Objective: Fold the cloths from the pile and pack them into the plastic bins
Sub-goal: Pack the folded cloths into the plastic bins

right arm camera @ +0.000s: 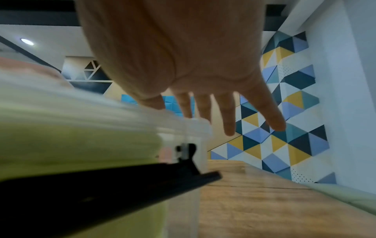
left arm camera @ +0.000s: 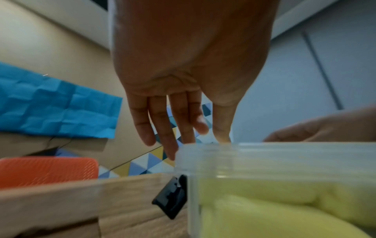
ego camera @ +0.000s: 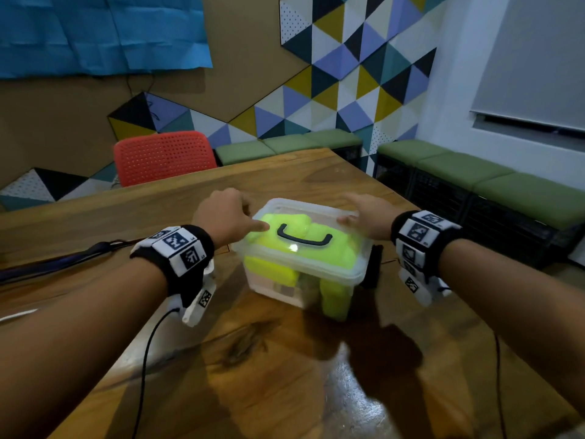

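While both hands (ego camera: 226, 217) (ego camera: 368, 215) rest with released grip on the bin lid (ego camera: 316, 217), a red chair (ego camera: 163, 156) stands behind.

The head view looks forward and down over both forearms at the bin (ego camera: 304, 248) on the desk (ego camera: 221, 359). Each wrist view sits low and very near the bin's side, facing along the palm toward the far wall. All three views share the bin.

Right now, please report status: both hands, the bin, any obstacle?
Left hand and right hand open, on the lid. Bin packed with yellow cloths, side latches undone. Nothing in the way.
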Demonstrator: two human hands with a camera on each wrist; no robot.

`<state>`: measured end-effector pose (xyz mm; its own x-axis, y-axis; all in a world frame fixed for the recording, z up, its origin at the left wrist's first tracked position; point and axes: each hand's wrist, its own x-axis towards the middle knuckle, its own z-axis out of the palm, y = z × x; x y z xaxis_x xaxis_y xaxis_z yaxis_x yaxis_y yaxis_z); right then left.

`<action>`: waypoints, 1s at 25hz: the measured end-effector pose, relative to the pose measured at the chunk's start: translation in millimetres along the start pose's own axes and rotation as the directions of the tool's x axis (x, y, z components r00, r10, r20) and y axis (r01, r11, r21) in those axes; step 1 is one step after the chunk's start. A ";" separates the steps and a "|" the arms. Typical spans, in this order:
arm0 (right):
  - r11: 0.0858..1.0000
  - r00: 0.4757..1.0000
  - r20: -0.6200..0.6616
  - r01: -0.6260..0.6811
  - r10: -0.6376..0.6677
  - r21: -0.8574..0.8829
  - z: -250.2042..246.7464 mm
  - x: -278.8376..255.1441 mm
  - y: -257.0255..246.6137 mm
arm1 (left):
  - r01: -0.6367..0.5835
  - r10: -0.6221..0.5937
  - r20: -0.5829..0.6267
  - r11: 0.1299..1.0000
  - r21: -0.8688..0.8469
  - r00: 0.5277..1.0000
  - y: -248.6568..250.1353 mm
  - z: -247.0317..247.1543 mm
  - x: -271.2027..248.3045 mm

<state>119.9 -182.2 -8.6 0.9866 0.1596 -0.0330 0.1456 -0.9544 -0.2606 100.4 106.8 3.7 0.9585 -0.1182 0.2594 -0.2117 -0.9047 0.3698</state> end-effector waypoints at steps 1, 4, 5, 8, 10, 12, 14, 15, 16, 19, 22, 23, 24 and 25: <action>0.999 0.996 -0.078 -0.037 0.039 0.020 -0.6 1.6 -8.0 | 0.041 -0.041 -0.010 0.998 -0.045 0.999 -4.5 -1.2 -0.1; 0.995 0.965 -0.242 -0.098 0.100 0.021 -2.2 -1.6 -26.8 | 0.195 -0.186 0.060 0.949 -0.246 0.981 -12.5 0.0 1.4; 0.995 0.965 -0.243 -0.099 0.103 0.027 -2.3 -3.8 -29.3 | 0.250 -0.234 0.090 0.915 -0.316 0.968 -15.3 2.4 3.3; 0.975 0.987 -0.129 -0.067 0.096 0.212 -2.2 -11.4 -19.5 | 0.398 -0.337 0.213 0.783 -0.477 0.917 -19.5 6.1 8.4; 0.934 0.992 -0.062 -0.082 0.110 0.348 0.8 -17.0 -8.2 | 0.543 -0.355 0.423 0.664 -0.513 0.834 -27.4 8.4 8.3; 0.859 0.971 -0.010 -0.206 0.238 0.468 7.0 -20.1 -0.3 | 0.682 -0.339 0.614 0.541 -0.493 0.713 -34.2 12.4 1.9; 0.774 0.911 0.155 -0.406 0.381 0.486 13.1 -18.9 6.0 | 0.744 -0.310 0.691 0.431 -0.510 0.653 -37.1 16.2 -1.9; 0.748 0.882 0.253 -0.471 0.397 0.468 14.0 -20.8 6.7 | 0.757 -0.290 0.712 0.397 -0.519 0.640 -38.8 18.1 -1.4; 0.715 0.864 0.319 -0.502 0.390 0.486 12.9 -20.2 6.1 | 0.762 -0.277 0.722 0.385 -0.521 0.634 -38.9 16.5 0.1; 0.660 0.851 0.365 -0.524 0.377 0.538 9.5 -12.6 2.8 | 0.761 -0.285 0.724 0.420 -0.495 0.628 -36.5 10.5 3.2; 0.774 0.875 0.299 -0.479 0.381 0.415 6.8 3.4 1.3 | 0.737 -0.342 0.666 0.454 -0.500 0.663 -32.2 4.1 1.2; 0.778 0.882 0.271 -0.469 0.386 0.419 4.2 6.1 -1.7 | 0.728 -0.349 0.651 0.466 -0.503 0.674 -30.1 2.9 0.2; 0.775 0.889 0.241 -0.458 0.390 0.436 1.0 5.6 -7.4 | 0.718 -0.353 0.639 0.484 -0.500 0.683 -26.1 1.7 -0.6; 0.789 0.897 0.204 -0.443 0.393 0.427 -1.2 4.8 -11.8 | 0.708 -0.359 0.625 0.500 -0.498 0.693 -23.3 1.4 -1.6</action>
<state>123.0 -170.4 -4.5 0.9270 -0.1809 -0.3284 -0.3532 -0.7155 -0.6028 104.1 127.4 -6.6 0.8596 -0.0135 -0.5108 0.4780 -0.3322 0.8131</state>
